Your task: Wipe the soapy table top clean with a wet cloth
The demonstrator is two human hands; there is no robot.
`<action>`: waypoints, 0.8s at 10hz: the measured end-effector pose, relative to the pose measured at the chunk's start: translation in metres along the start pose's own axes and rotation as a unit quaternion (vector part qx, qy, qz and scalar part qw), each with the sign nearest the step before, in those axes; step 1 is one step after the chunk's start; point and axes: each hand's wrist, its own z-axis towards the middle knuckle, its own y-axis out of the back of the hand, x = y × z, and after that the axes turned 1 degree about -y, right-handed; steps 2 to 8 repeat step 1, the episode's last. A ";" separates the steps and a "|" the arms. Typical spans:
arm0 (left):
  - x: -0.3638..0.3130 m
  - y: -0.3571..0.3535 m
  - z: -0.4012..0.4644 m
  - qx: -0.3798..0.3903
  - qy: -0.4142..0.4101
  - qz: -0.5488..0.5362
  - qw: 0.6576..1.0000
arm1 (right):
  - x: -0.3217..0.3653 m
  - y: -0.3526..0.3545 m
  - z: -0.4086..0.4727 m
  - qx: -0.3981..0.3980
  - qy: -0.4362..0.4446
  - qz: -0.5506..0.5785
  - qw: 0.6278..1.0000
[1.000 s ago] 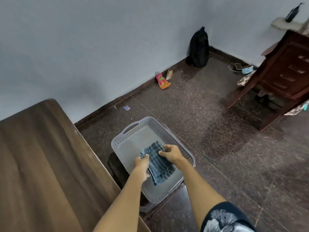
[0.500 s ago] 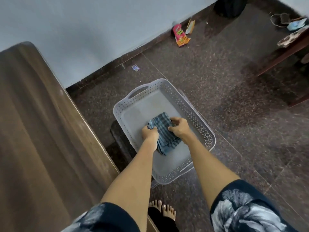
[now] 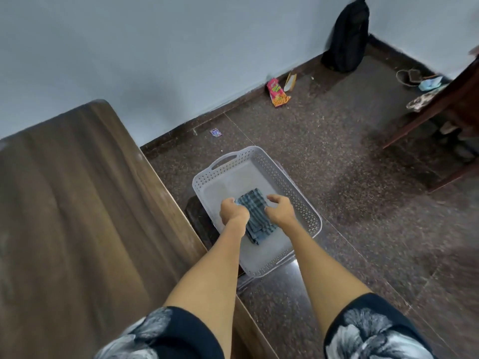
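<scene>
A folded blue checked cloth [image 3: 255, 216] lies in a grey perforated plastic basket [image 3: 303, 206] on the floor side, right of the brown wooden table top [image 3: 77, 216]. My left hand [image 3: 233, 212] grips the cloth's left edge with curled fingers. At the cloth's right edge is my right hand [image 3: 281, 211], its fingers loosely curled and lifted just off the fabric. Whether the thumb touches the cloth is unclear. No soap is visible on the blurred table top.
The basket rests on a dark low stool [image 3: 199, 224] beside the table's edge. A black backpack [image 3: 347, 40] leans in the far corner, a red snack packet [image 3: 277, 93] lies by the wall, and dark wooden furniture [image 3: 453, 99] stands at the right.
My right hand has loosened its hold on the cloth's right side. My left hand keeps its grip. The view has tilted back up towards the wall.
</scene>
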 end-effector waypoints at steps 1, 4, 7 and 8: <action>-0.025 0.019 -0.030 0.027 -0.045 0.021 0.998 | 0.023 0.018 -0.026 -0.013 0.036 -0.005 0.999; -0.025 0.019 -0.030 0.027 -0.045 0.021 0.998 | 0.023 0.018 -0.026 -0.013 0.036 -0.005 0.999; -0.025 0.019 -0.030 0.027 -0.045 0.021 0.998 | 0.023 0.018 -0.026 -0.013 0.036 -0.005 0.999; -0.025 0.019 -0.030 0.027 -0.045 0.021 0.998 | 0.023 0.018 -0.026 -0.013 0.036 -0.005 0.999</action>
